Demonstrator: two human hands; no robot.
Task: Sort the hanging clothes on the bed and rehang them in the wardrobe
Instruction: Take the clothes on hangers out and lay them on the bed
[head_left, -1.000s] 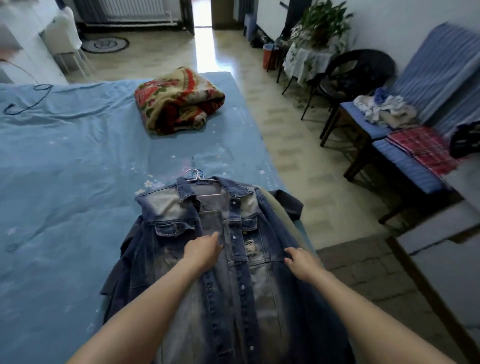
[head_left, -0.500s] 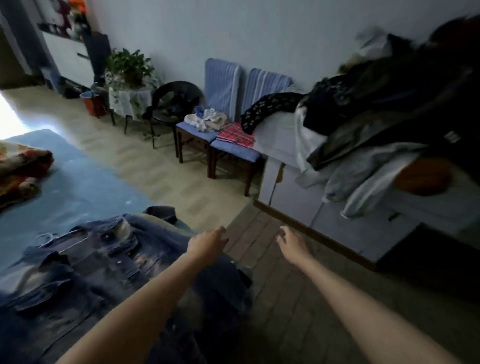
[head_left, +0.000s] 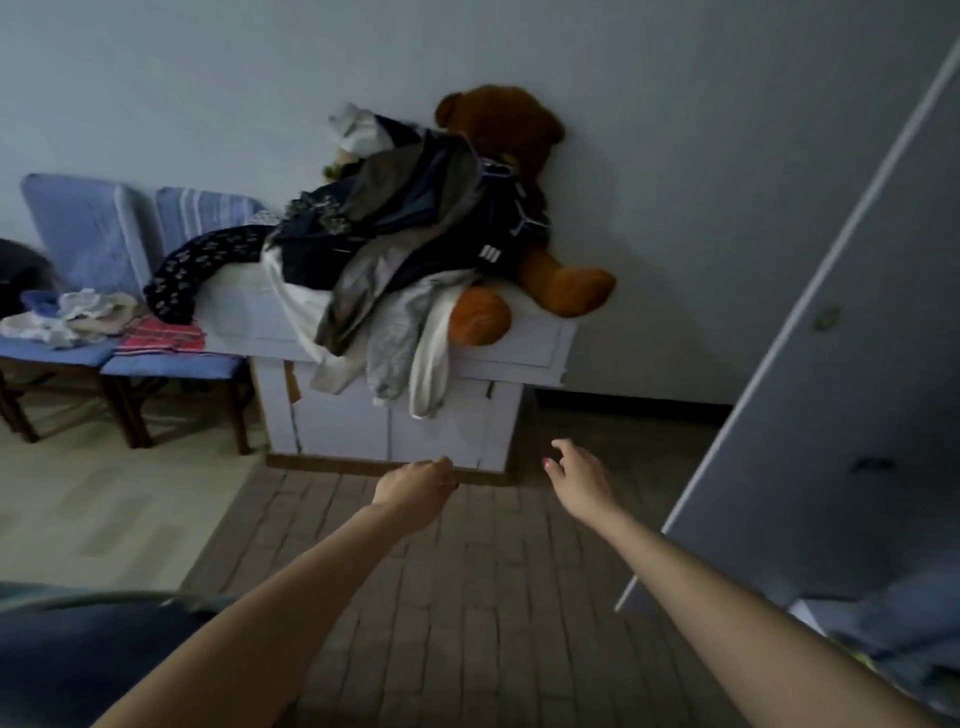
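A heap of dark and pale clothes (head_left: 395, 244) lies on top of a white cabinet (head_left: 363, 421) against the far wall, with sleeves hanging over its front. My left hand (head_left: 415, 486) and my right hand (head_left: 576, 475) are both stretched out over the floor in front of the cabinet, fingers loosely curled, holding nothing. The open wardrobe door (head_left: 831, 389) stands at the right. A blurred strip of the denim jacket (head_left: 78, 654) on the bed shows at the bottom left.
A brown teddy bear (head_left: 524, 208) sits on the cabinet behind the clothes. Two blue-cushioned chairs (head_left: 156, 358) with folded cloths stand left of the cabinet. Brick-patterned floor (head_left: 467, 597) lies between me and the cabinet.
My view has swung right, from the denim jacket on the bed to the cabinet and wardrobe door. Both hands have left the jacket and now hang in the air, empty.
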